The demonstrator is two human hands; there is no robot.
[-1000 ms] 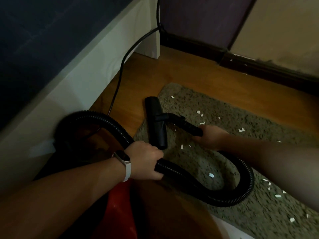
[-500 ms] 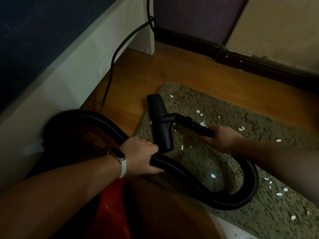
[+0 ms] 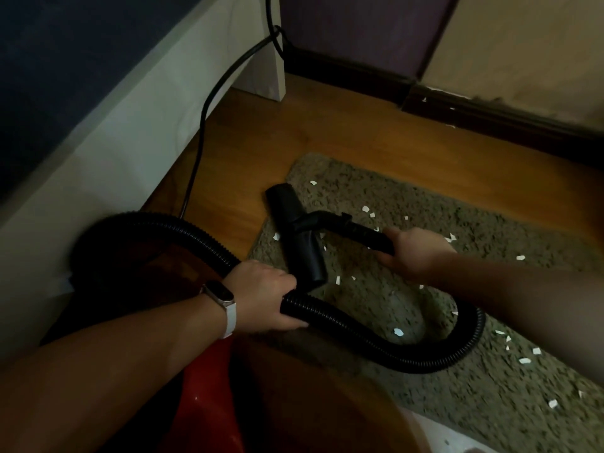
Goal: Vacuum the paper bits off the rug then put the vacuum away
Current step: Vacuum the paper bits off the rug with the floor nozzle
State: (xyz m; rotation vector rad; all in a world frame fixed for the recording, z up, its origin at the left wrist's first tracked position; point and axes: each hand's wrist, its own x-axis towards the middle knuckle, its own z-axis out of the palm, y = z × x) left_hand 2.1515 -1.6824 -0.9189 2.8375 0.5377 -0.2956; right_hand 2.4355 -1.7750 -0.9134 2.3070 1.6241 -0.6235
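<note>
A shaggy grey-green rug (image 3: 490,380) lies on the wooden floor, strewn with several white paper bits (image 3: 397,332). The black vacuum nozzle (image 3: 295,233) rests across the rug's left edge. My right hand (image 3: 415,253) grips the black wand (image 3: 356,228) just behind the nozzle. My left hand (image 3: 264,299), with a watch on its wrist, grips the black ribbed hose (image 3: 376,341), which loops over the rug to the wand. The red vacuum body (image 3: 209,397) sits low between my arms, mostly hidden.
A white bed frame (image 3: 130,125) runs along the left. A black power cord (image 3: 209,103) trails down beside its leg. Dark skirting (image 3: 490,119) lines the far wall. Bare wooden floor (image 3: 359,132) lies between rug and wall.
The nozzle and my right hand slid to the right along the rug's edge over the paper bits. My left hand kept its hold on the hose.
</note>
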